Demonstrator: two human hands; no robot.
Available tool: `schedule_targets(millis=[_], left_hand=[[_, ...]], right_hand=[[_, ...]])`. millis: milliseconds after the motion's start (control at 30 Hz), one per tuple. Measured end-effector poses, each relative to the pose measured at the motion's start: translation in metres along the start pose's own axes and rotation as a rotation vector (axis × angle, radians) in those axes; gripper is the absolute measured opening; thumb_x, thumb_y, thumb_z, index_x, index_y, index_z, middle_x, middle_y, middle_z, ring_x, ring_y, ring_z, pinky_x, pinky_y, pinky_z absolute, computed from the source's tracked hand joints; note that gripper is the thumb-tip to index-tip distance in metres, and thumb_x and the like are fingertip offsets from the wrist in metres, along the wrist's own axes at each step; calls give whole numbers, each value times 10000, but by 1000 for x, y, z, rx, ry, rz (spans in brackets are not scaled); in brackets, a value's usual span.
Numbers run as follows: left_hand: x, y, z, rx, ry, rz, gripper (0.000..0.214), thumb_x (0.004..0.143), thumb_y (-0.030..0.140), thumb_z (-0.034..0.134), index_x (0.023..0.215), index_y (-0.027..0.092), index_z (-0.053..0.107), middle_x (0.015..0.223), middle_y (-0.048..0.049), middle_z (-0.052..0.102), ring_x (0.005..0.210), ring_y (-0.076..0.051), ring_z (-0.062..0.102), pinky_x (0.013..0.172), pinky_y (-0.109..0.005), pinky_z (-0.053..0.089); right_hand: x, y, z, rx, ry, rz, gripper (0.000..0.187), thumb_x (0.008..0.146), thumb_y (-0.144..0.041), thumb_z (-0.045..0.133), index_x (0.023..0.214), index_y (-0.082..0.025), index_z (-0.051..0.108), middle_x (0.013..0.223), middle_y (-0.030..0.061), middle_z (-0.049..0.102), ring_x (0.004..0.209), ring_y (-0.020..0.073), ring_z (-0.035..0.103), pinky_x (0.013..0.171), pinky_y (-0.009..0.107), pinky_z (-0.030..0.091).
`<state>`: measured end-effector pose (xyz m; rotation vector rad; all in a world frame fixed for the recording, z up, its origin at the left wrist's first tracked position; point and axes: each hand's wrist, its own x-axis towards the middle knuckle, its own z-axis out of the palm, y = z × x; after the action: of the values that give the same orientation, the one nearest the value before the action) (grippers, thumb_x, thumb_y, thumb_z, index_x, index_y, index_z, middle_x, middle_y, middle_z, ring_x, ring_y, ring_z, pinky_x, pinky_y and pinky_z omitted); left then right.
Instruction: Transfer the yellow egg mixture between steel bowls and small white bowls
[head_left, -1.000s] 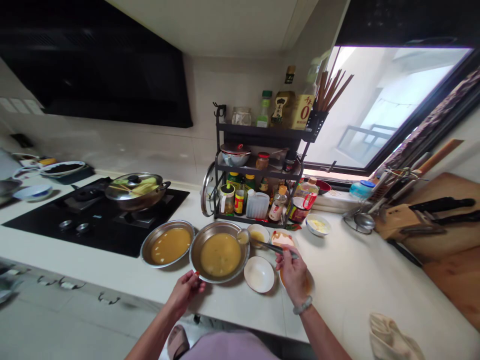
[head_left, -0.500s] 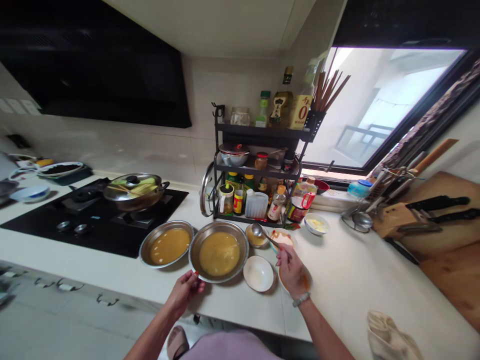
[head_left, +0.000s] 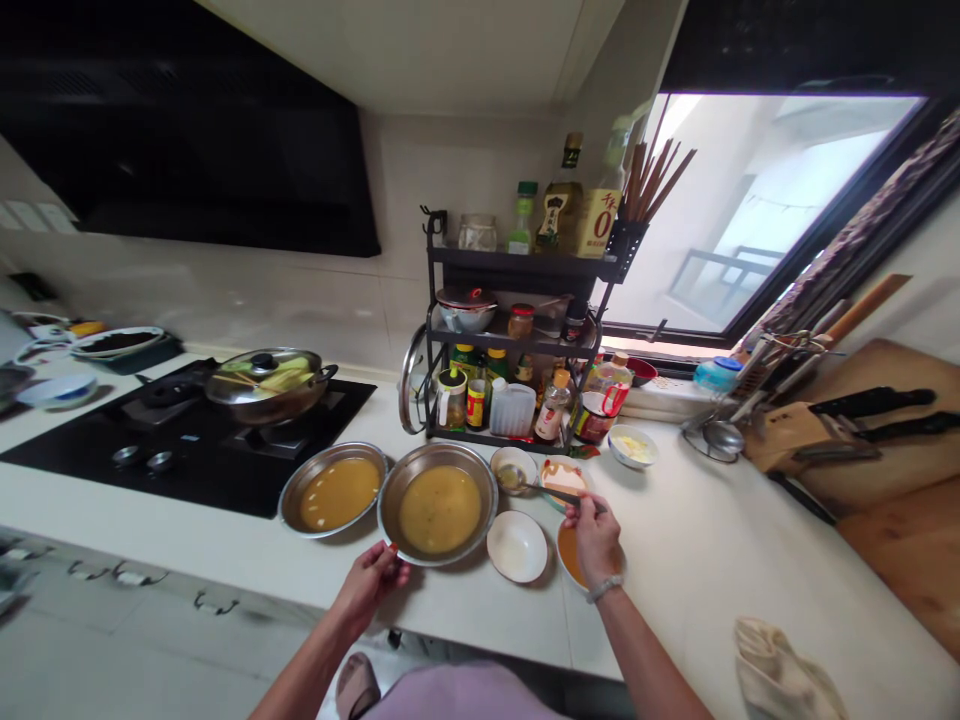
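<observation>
My left hand [head_left: 373, 580] pinches the near rim of a metal bowl [head_left: 439, 504] that holds yellowish liquid. In my right hand [head_left: 595, 535] is a metal spoon [head_left: 553, 491], its head dipped into a small white bowl [head_left: 523, 457] behind. A second metal bowl [head_left: 295, 500], with similar liquid and pale bits floating, stands to the left. Between my hands lies a white dish [head_left: 517, 548] with a little residue. Under my right hand, partly covered, is a bowl of orange-brown liquid [head_left: 571, 555]. Just beyond it sits a bowl with white and brown contents [head_left: 562, 480].
A black rack [head_left: 517, 262] of bottles and jars stands against the wall. On the stove [head_left: 225, 470] is a lidded pan [head_left: 264, 385]. To the right are a bowl with pale yellow pieces [head_left: 632, 446], a knife block [head_left: 787, 440] and a cloth [head_left: 784, 665].
My right hand has moved slightly right and nearer me, and the spoon's head has lowered into the small bowl. My left hand keeps its place at the metal bowl's rim.
</observation>
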<state>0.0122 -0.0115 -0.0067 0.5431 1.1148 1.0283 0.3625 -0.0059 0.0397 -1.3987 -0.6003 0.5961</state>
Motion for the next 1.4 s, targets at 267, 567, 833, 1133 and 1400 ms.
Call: schedule_targets(millis=[267,567,833,1133,1400], left_hand=[[-3,3,4,-15,5,-1,319,612,313,836,723,147,588,586,-16,636,533,-126,609,544,-232,496],[-4,3,4,-14,5,1,348,592,340,847,722,149,587,577,-13,634,543,-123,607,550,-223,493],[-1,0,2,-20,5,6,336,608,332,841,733,147,590,587,-23,642,543,-126,610,546,-225,498],[-2,1,2,-7,8,-4,365,593,365,845,738,149,589,579,-21,651,534,-123,609,553,-225,498],[-2,2,3,-18,16,5,388,569,366,861,744,147,594,599,-18,655,525,-116,602,542,-226,495]], right_hand=[[1,-5,-8,-2,-11,-70,272,798,-475,576,856,-209,564,525,-37,586,388,156,534,414,286,459],[0,-16,-8,20,4,-64,334,788,-518,599,865,-193,577,535,-27,602,401,153,529,422,283,458],[-15,-35,3,87,-79,-91,350,793,-531,614,896,-198,584,550,-37,597,411,144,532,416,264,459],[-50,-42,15,-84,-378,-323,329,867,-510,535,916,-202,642,612,-7,622,435,137,572,439,258,492],[-37,-34,5,-165,-397,-513,268,901,-416,499,946,-210,665,710,12,629,475,125,577,468,263,509]])
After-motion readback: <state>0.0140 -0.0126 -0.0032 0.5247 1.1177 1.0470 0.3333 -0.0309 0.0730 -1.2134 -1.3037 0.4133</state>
